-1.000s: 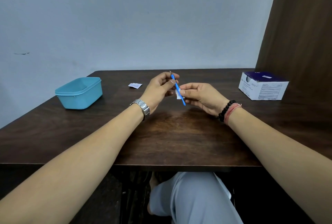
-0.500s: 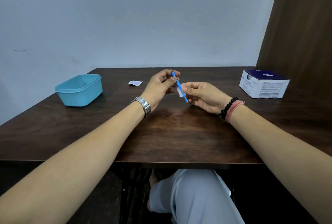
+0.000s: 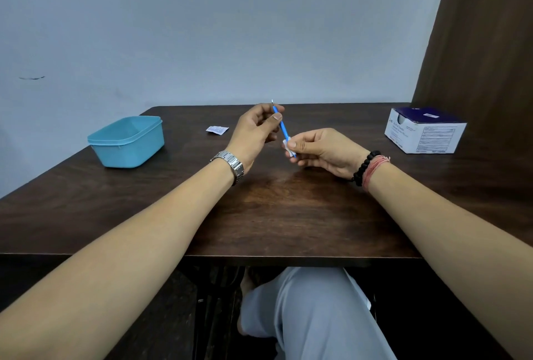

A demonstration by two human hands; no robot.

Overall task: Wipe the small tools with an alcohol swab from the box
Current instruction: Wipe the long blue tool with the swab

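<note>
A teal tub [image 3: 126,143] sits left on the dark wooden table [image 3: 274,215] (its inside perhaps empty).

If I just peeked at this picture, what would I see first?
You'd first see two hands meeting above the middle of the dark table: the left hand pinches a thin blue tool near its top, while the right hand holds a white swab around its lower end. Next, a bright turquoise tub sits on the left. A white and purple box sits far right.
</note>
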